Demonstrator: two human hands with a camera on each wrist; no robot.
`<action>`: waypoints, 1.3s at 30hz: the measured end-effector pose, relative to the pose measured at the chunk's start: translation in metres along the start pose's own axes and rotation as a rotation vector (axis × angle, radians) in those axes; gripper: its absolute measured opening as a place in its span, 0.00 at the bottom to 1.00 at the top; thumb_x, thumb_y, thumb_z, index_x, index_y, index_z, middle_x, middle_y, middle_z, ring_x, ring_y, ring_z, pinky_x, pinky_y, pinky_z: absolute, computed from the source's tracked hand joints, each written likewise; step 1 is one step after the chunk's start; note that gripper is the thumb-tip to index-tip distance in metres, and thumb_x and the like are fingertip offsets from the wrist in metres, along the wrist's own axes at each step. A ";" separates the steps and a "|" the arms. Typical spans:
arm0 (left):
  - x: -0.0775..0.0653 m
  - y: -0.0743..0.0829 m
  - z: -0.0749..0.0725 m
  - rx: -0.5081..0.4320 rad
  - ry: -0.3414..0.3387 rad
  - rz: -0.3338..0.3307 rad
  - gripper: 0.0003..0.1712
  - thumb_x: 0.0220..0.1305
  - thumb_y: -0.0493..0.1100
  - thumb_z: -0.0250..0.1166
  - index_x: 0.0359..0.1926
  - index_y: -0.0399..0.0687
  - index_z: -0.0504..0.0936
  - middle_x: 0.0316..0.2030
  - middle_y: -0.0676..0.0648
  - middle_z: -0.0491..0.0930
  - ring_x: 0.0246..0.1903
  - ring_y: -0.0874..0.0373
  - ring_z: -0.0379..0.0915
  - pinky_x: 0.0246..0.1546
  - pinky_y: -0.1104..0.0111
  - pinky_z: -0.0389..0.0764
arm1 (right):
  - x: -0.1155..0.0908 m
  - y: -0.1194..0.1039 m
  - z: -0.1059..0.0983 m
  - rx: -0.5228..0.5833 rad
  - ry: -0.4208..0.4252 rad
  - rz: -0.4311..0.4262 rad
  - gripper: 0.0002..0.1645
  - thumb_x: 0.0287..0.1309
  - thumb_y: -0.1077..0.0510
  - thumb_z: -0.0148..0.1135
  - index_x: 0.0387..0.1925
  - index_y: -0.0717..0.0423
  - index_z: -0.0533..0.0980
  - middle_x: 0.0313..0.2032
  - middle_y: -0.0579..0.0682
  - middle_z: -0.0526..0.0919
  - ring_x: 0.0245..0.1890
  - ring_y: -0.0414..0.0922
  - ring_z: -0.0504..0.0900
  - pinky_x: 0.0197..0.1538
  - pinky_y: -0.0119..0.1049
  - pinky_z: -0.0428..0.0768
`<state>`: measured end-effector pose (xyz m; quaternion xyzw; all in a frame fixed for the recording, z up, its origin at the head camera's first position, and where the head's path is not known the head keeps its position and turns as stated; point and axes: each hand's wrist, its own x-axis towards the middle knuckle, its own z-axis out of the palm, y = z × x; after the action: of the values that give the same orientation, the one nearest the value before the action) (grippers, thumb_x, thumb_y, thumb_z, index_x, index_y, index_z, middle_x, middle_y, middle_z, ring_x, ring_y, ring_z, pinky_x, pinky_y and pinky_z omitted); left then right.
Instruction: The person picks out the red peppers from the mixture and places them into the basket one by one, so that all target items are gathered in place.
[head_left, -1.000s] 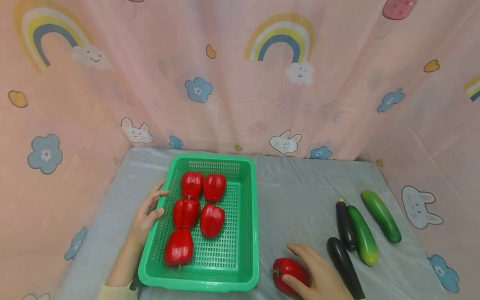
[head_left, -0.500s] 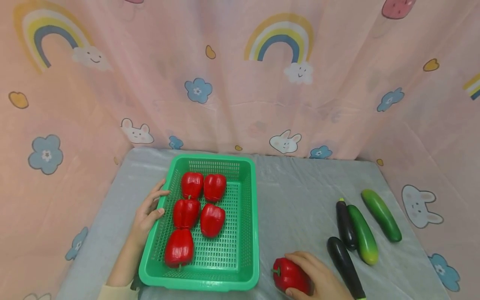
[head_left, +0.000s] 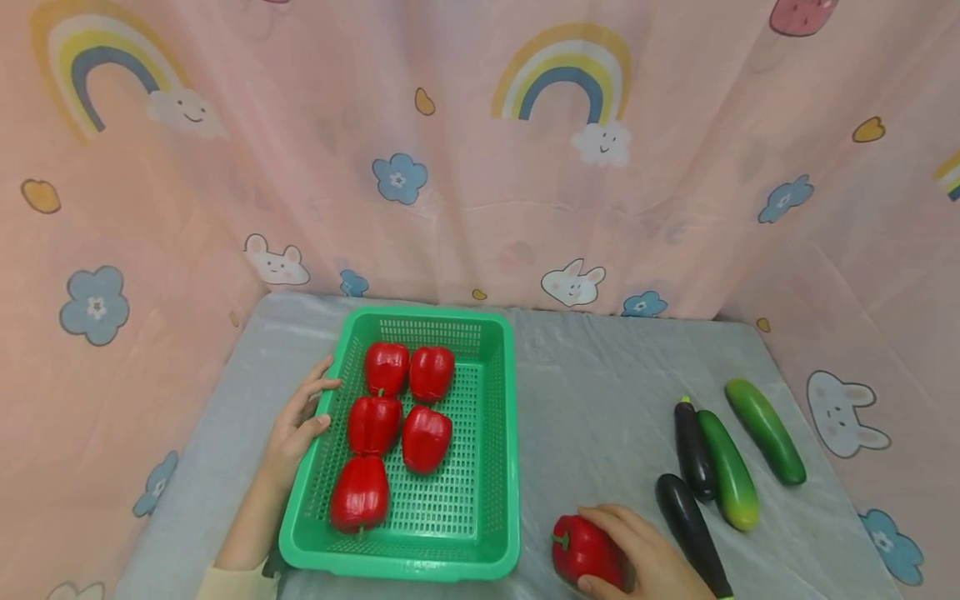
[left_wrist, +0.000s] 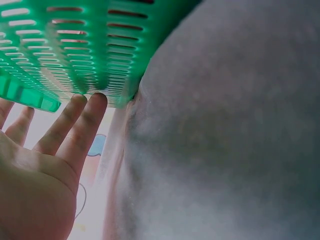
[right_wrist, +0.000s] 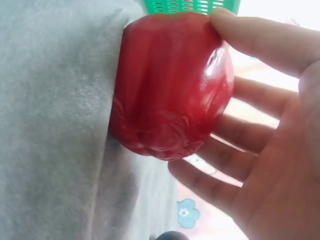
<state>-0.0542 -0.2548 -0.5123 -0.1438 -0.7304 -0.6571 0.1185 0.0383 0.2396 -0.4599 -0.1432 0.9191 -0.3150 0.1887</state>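
Note:
My left hand (head_left: 296,425) rests against the left side of a green plastic basket (head_left: 512,433), its fingers fairly straight. Seen from the left wrist, the fingertips touch the basket's slotted wall (left_wrist: 75,45). Several red bell peppers (head_left: 375,425) lie inside the basket, mostly along its left half. To the right of the basket, my right hand (head_left: 645,554) grips another red bell pepper (head_left: 588,550), which lies on its side with the green stem toward the basket. In the right wrist view, thumb and fingers curve around that pepper (right_wrist: 172,85), which appears to touch the cloth.
Two eggplants (head_left: 693,450) (head_left: 692,525) and two green cucumber-like vegetables (head_left: 727,471) (head_left: 765,432) lie right of the right hand. Grey cloth (head_left: 592,392) covers the table. A pink patterned curtain (head_left: 480,183) hangs behind and along both sides.
The right hand's fingers have come down from above the pepper and now hold it. The pepper has shifted very slightly right. The left hand and basket have stayed put.

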 end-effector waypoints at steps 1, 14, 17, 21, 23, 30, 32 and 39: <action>0.000 0.000 0.000 0.003 0.000 -0.003 0.25 0.73 0.26 0.52 0.68 0.23 0.72 0.84 0.38 0.57 0.81 0.56 0.54 0.65 0.67 0.65 | 0.000 0.000 0.000 -0.012 -0.003 0.003 0.44 0.53 0.37 0.83 0.68 0.50 0.79 0.59 0.46 0.81 0.54 0.53 0.83 0.43 0.46 0.91; 0.000 -0.002 -0.002 0.027 -0.004 0.007 0.25 0.73 0.26 0.53 0.68 0.25 0.73 0.84 0.38 0.58 0.82 0.54 0.53 0.71 0.63 0.61 | 0.000 -0.005 -0.002 -0.120 0.036 0.058 0.44 0.51 0.36 0.84 0.67 0.45 0.80 0.56 0.42 0.82 0.52 0.47 0.83 0.43 0.45 0.91; 0.001 -0.001 -0.001 0.025 -0.003 0.004 0.25 0.73 0.26 0.53 0.68 0.24 0.73 0.84 0.39 0.58 0.81 0.55 0.54 0.70 0.63 0.63 | 0.000 -0.005 -0.002 -0.128 0.069 0.026 0.44 0.52 0.35 0.84 0.67 0.44 0.80 0.55 0.40 0.82 0.51 0.44 0.84 0.43 0.42 0.90; 0.001 0.000 0.000 0.013 0.005 0.009 0.25 0.72 0.25 0.52 0.68 0.23 0.73 0.84 0.38 0.59 0.79 0.56 0.59 0.54 0.64 0.72 | 0.003 -0.006 -0.002 -0.146 0.109 -0.019 0.42 0.53 0.36 0.83 0.67 0.44 0.80 0.55 0.36 0.81 0.49 0.40 0.83 0.44 0.38 0.88; 0.001 0.001 0.001 0.011 0.010 0.013 0.25 0.71 0.25 0.52 0.67 0.23 0.73 0.83 0.38 0.59 0.78 0.56 0.61 0.47 0.63 0.71 | 0.004 -0.007 -0.001 -0.154 0.137 -0.040 0.42 0.54 0.37 0.83 0.67 0.43 0.80 0.55 0.36 0.81 0.49 0.38 0.82 0.44 0.37 0.87; 0.001 0.003 0.001 0.023 0.013 0.005 0.25 0.71 0.25 0.52 0.68 0.24 0.73 0.83 0.39 0.60 0.79 0.57 0.59 0.54 0.62 0.68 | 0.007 -0.016 -0.002 -0.150 0.182 -0.023 0.42 0.53 0.37 0.84 0.67 0.43 0.80 0.56 0.37 0.81 0.50 0.40 0.81 0.46 0.37 0.87; 0.001 0.003 0.001 0.023 0.011 0.002 0.25 0.71 0.25 0.52 0.68 0.24 0.73 0.84 0.39 0.60 0.78 0.57 0.60 0.51 0.62 0.70 | 0.009 -0.019 -0.003 -0.148 0.185 -0.015 0.42 0.54 0.36 0.83 0.68 0.43 0.80 0.57 0.38 0.81 0.51 0.40 0.81 0.46 0.37 0.87; 0.001 0.001 0.001 0.014 0.014 0.011 0.25 0.71 0.25 0.52 0.67 0.23 0.73 0.83 0.38 0.60 0.79 0.56 0.59 0.56 0.64 0.69 | 0.015 -0.029 -0.007 -0.121 0.217 -0.043 0.43 0.54 0.40 0.83 0.69 0.46 0.79 0.58 0.42 0.81 0.52 0.42 0.82 0.46 0.39 0.89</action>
<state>-0.0549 -0.2534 -0.5113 -0.1425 -0.7334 -0.6522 0.1283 0.0260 0.2153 -0.4401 -0.1391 0.9481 -0.2766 0.0722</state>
